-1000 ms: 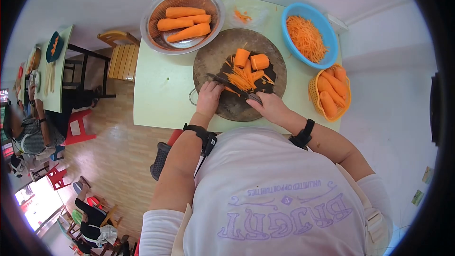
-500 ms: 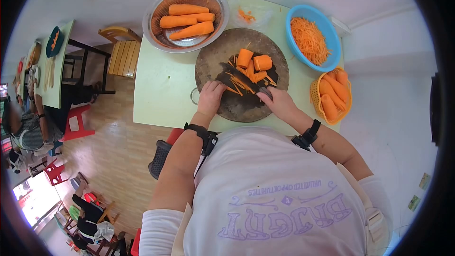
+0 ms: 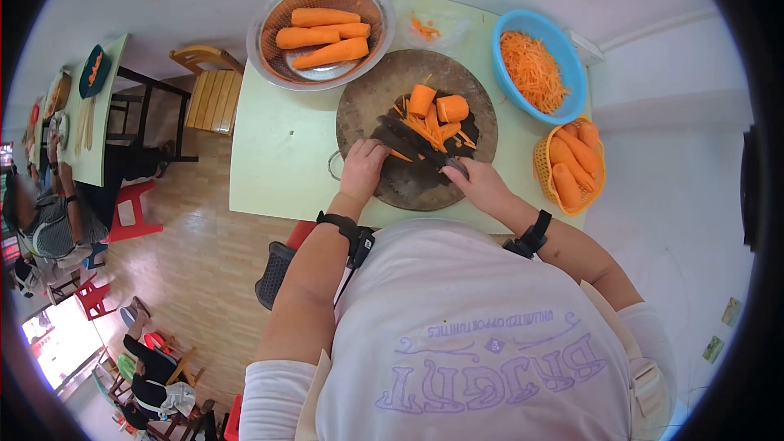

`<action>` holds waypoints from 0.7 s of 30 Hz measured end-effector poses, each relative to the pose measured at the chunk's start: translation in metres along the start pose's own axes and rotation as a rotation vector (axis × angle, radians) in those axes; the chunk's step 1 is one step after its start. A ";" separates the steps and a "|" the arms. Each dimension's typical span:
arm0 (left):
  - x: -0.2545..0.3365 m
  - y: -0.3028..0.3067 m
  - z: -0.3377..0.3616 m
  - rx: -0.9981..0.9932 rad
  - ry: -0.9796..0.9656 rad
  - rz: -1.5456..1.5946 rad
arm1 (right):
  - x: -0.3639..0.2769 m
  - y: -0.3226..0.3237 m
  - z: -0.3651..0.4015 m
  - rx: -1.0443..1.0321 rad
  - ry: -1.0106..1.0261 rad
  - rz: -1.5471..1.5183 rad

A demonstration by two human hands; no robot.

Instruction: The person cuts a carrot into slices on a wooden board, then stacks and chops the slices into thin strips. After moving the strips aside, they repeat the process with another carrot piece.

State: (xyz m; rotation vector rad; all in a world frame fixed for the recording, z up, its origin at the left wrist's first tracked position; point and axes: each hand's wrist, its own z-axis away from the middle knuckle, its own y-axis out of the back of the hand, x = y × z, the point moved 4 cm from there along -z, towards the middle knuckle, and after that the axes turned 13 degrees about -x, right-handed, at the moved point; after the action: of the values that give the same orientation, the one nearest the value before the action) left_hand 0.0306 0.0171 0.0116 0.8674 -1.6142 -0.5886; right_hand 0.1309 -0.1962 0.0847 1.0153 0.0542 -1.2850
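Here, a carrot strip (image 3: 400,155) lies beside the curled left fingers (image 3: 375,149), their hold unclear; the right fingers (image 3: 457,179) clasp the knife (image 3: 415,141).

Both bare forearms reach forward from short white sleeves, dark bands on the wrists. The left hand (image 3: 364,168) has its fingers bunched and curled; the right hand (image 3: 482,184) is closed in a grip.

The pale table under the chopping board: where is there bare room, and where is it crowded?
Widest bare patch: the left side of the table, between the board, the steel bowl and the near edge. A narrow strip separates board from yellow basket. The far right is crowded by the blue basin.
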 end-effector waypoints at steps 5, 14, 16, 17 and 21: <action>-0.003 -0.001 0.001 0.041 -0.031 -0.010 | -0.001 0.013 0.004 -0.005 -0.058 -0.059; 0.001 0.002 0.000 0.049 -0.035 -0.038 | -0.023 -0.001 0.003 -0.018 0.092 0.119; 0.001 0.001 0.001 0.051 -0.032 -0.037 | -0.021 0.000 0.002 -0.017 0.101 0.119; 0.001 0.001 0.001 0.052 -0.030 -0.035 | -0.021 0.000 0.002 -0.018 0.101 0.120; 0.001 0.000 0.001 0.049 -0.023 -0.038 | -0.024 0.004 0.002 -0.086 0.051 0.108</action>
State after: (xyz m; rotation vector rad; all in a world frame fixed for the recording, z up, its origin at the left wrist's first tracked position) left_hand 0.0296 0.0166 0.0121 0.9328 -1.6416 -0.5891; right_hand 0.1242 -0.1794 0.1016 0.9641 0.0921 -1.1495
